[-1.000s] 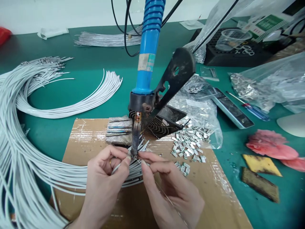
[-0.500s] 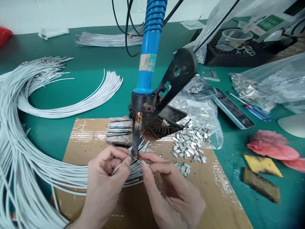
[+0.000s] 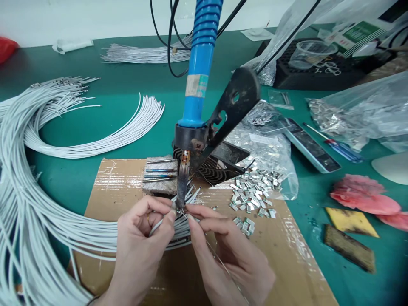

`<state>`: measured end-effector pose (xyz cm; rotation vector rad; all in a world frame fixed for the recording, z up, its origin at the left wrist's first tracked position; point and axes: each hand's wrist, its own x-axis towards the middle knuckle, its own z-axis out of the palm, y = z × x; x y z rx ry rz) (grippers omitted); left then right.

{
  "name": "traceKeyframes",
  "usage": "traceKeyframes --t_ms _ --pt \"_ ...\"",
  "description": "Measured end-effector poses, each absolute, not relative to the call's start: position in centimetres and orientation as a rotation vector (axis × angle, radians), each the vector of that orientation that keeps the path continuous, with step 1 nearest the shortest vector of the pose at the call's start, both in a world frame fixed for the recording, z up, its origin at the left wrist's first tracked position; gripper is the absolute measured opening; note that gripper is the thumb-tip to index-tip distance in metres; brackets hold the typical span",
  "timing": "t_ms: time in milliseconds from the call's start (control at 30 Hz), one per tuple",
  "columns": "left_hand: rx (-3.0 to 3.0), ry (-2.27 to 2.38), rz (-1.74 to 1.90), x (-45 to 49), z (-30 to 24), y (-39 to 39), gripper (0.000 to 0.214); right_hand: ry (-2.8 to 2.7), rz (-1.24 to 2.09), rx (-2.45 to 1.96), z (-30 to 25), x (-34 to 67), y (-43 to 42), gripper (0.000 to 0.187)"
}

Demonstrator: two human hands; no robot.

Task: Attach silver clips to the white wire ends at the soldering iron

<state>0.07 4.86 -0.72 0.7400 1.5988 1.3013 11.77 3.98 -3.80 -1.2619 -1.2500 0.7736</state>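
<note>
A blue-handled soldering iron (image 3: pixel 197 63) hangs in a black bracket (image 3: pixel 234 100), its dark tip pointing down between my hands. My left hand (image 3: pixel 145 238) pinches a white cable (image 3: pixel 155 226) with its end close under the tip. Thin solder wire (image 3: pixel 226 270) runs through my right hand (image 3: pixel 228 250), whose thumb and forefinger close on it near the tip. What exactly meets at the tip is too small to make out. Behind and beneath my fingers a bundle of white cables (image 3: pixel 92 238) lies on the cardboard (image 3: pixel 274 255).
Small metal pieces (image 3: pixel 251 191) lie right of the iron, beside a plastic bag (image 3: pixel 287 170). A block with metal rods (image 3: pixel 159 187) and a small black fan (image 3: pixel 223 163) stand behind my hands. Farther right are a phone (image 3: pixel 312 144), a screwdriver (image 3: pixel 342 148) and sponges (image 3: pixel 350 246).
Almost nothing differs. Both hands keep their place at the iron's tip, and the view has shifted very slightly.
</note>
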Motion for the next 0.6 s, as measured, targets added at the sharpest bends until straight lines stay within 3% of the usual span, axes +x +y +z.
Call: traceKeyframes --t_ms 600 --pt "0.751 1.579 1.308 -0.03 -1.02 4.63 0.014 -1.303 0.707 -1.260 -3.77 11.79 3.95 0.014"
